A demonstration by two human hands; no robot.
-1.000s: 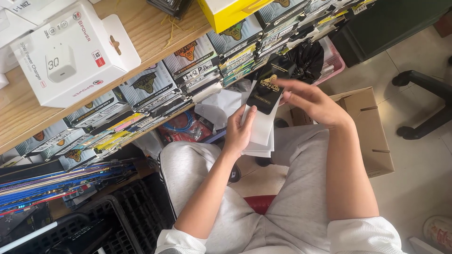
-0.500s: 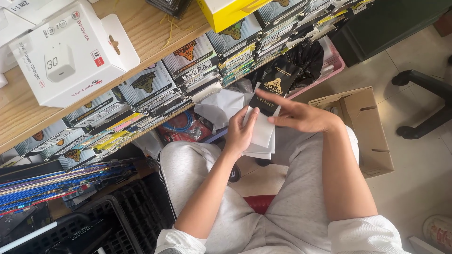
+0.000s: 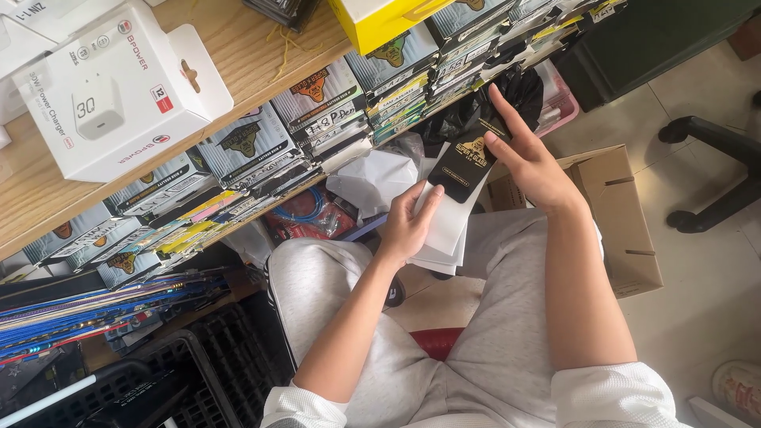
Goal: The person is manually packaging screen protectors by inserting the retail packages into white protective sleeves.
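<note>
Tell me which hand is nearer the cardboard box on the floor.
Right. The right hand holds the black packet just left of the cardboard box, close to its flap. The left hand grips white envelopes farther left, over the lap.

Our right hand now lifts the black packet up and away from the white stack. A second ago its fingers lay across the packet's top; half a second ago the hand lay flat over the stack, covering most of the packet. Now the packet stands nearly clear of the stack, pinched by thumb and fingers, with the index finger stretched up toward the shelf. Our left hand now shows its fingers spread up the stack's face.
</note>
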